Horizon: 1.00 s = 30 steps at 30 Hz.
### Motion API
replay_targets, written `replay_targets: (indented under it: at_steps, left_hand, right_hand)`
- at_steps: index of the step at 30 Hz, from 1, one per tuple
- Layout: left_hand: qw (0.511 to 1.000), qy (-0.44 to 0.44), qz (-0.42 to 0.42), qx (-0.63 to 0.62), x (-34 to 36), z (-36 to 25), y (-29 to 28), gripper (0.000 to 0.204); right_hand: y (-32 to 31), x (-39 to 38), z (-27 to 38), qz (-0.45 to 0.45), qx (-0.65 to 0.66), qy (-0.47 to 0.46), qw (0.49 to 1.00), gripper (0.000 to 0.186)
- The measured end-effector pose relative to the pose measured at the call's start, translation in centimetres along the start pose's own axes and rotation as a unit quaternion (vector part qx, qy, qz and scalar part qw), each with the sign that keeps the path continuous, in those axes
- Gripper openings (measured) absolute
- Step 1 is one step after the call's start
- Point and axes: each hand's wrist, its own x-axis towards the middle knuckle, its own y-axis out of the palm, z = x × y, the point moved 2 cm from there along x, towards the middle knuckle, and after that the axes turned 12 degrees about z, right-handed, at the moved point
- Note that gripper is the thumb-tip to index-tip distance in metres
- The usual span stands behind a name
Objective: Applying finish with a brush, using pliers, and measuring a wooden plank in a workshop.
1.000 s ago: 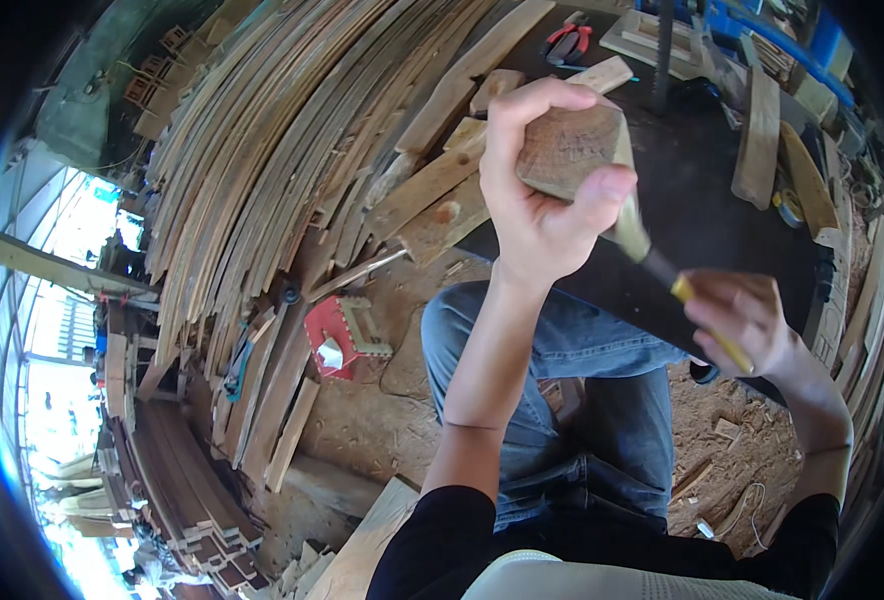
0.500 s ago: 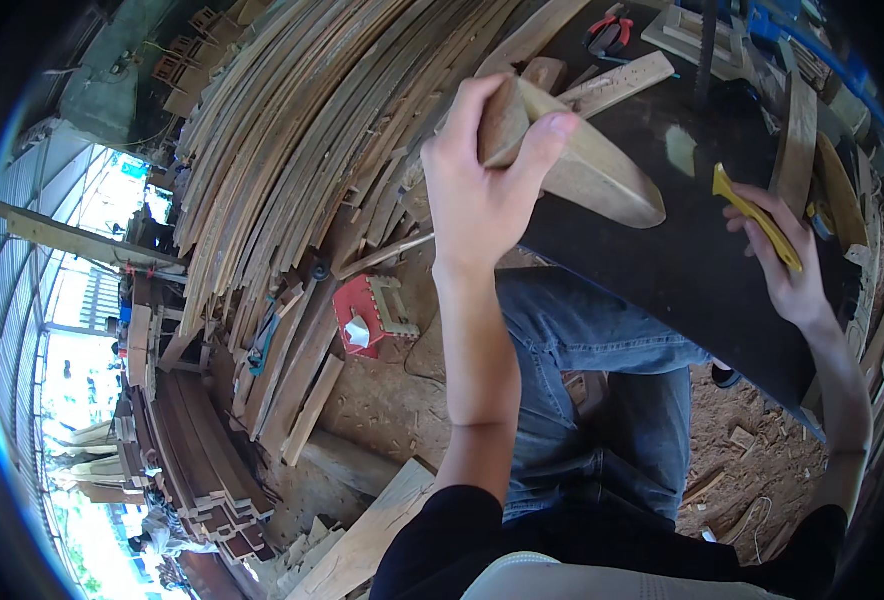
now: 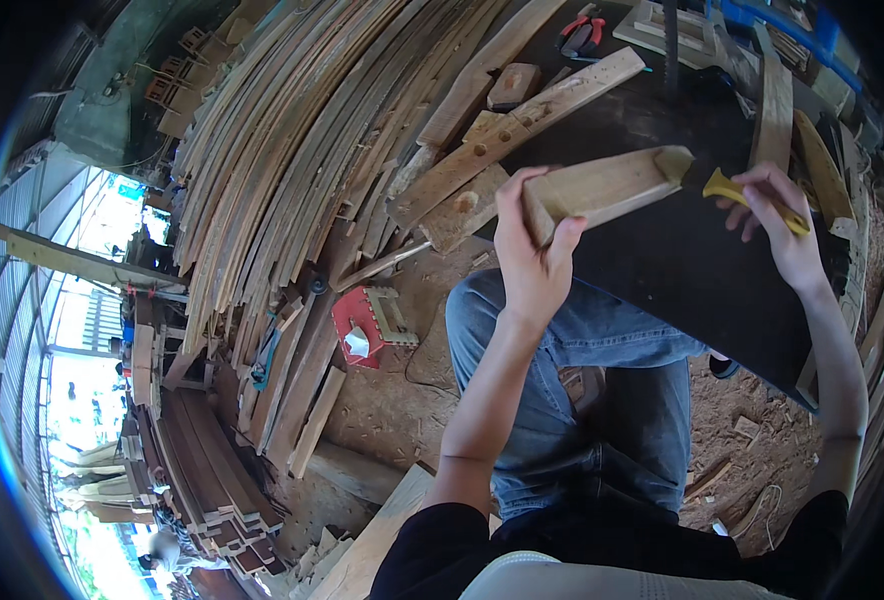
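Head view now: the left hand (image 3: 534,272) has fingers and thumb pinching the near end of a wooden block (image 3: 607,190), held up at upper centre over the dark tabletop (image 3: 697,290); over at upper right, the right hand (image 3: 794,240) curls round a yellow tool (image 3: 726,188), clear of the wood. The block's far end already looks bevelled; whether any face is left rough, I can't tell.
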Motion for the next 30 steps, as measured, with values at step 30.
replay_targets:
  at_steps: [30]
  left_hand:
    - [0.968,0.063,-0.02,0.244,-4.5,1.8,2.0,0.063]
  right_hand:
    - [1.4,-2.1,-0.9,0.096,-0.089,-0.044,0.99,0.024]
